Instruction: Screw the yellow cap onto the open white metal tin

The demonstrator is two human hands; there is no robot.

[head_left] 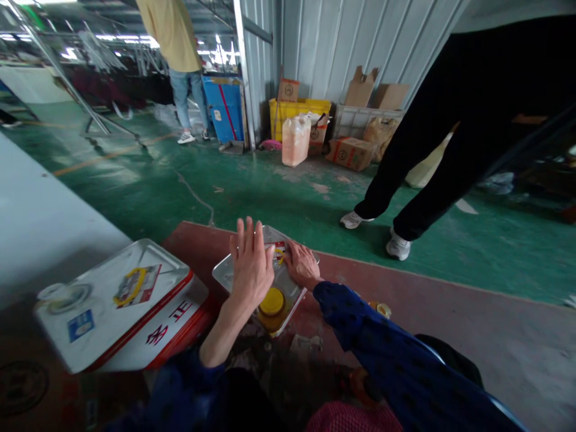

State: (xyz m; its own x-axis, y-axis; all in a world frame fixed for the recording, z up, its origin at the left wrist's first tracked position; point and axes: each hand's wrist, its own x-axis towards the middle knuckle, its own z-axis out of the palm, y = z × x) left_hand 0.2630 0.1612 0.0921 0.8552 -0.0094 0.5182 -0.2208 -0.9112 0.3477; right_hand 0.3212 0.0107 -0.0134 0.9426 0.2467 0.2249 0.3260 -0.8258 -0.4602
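Both hands rest on a metal oil tin [245, 279] lying flat at centre: the left hand [251, 267] spread open on top, the right hand [302, 264] pressing its 2 o'clock edge, fingers flat. Its yellow cap [272, 301] points to 6 o'clock; the tin could slide, since neither hand clamps it.

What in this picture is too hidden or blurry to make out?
Head view only:
- Top face of the small tin: mostly covered by the left hand and right hand.
- Its label: a sliver shows between the hands, unreadable.
- Large tin: stickers too blurred to read.
- Both nearby people: cut off above by the frame's top edge.
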